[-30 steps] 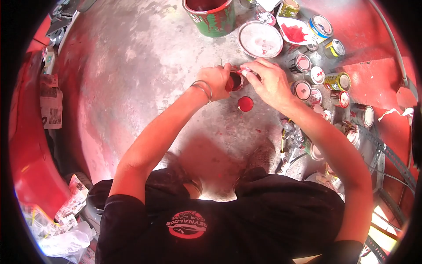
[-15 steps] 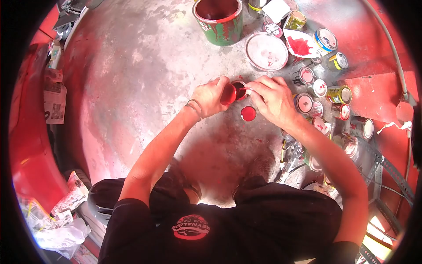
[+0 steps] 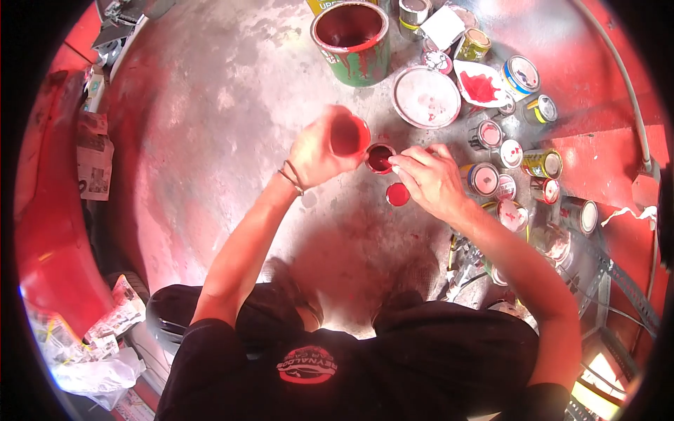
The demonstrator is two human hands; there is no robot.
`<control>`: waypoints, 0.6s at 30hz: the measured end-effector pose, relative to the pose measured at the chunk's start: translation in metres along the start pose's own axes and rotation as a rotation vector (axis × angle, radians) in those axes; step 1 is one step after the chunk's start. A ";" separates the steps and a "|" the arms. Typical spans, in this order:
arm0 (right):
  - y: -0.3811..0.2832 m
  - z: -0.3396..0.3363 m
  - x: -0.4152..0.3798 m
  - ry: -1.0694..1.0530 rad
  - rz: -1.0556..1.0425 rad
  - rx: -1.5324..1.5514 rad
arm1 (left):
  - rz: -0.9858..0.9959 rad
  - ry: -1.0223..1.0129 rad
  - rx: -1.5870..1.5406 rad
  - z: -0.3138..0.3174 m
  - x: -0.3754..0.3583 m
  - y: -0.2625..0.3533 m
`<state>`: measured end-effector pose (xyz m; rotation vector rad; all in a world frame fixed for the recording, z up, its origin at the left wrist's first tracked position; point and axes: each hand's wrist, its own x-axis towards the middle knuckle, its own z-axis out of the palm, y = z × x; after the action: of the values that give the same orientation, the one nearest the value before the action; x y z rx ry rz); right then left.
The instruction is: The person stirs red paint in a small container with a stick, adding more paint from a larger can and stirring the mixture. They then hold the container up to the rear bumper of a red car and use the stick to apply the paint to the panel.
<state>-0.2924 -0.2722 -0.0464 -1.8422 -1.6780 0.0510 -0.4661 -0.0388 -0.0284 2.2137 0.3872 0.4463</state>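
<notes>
My left hand (image 3: 316, 151) is wrapped round a red cup (image 3: 349, 133), its dark red inside facing up toward the camera. Right of the cup, a small open can (image 3: 380, 158) with dark red contents stands on the concrete floor. My right hand (image 3: 426, 174) is closed at that can's right rim, its fingertips pinching a thin item that is too small to make out. Just below the can lies a round red lid (image 3: 397, 194).
A green bucket (image 3: 358, 64) with red drips stands at the top. Beside it are a large round lid (image 3: 426, 97) and a paint-stained white dish (image 3: 480, 84). Several paint cans (image 3: 484, 179) line the right side. A red panel (image 3: 60, 259) is at the left.
My left hand has moved left with the red cup, away from the small can, and the cup's opening now shows more. My right hand remains by the can, slightly lower in view.
</notes>
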 end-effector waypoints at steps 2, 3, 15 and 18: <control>0.007 0.005 -0.004 0.005 0.027 0.012 | 0.047 0.066 -0.075 -0.014 0.025 0.029; 0.007 0.008 -0.005 0.009 0.032 0.014 | 0.084 0.082 -0.083 -0.020 0.040 0.049; 0.026 0.055 -0.001 -0.041 -0.009 -0.065 | 0.596 -0.087 -0.003 0.160 0.220 0.184; 0.024 0.063 0.004 0.170 -0.014 0.439 | 0.501 -0.204 0.230 0.218 0.239 0.194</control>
<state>-0.2980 -0.2412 -0.1062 -1.4626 -1.4264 0.2314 -0.1339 -0.2045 0.0368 2.5511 -0.2459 0.4477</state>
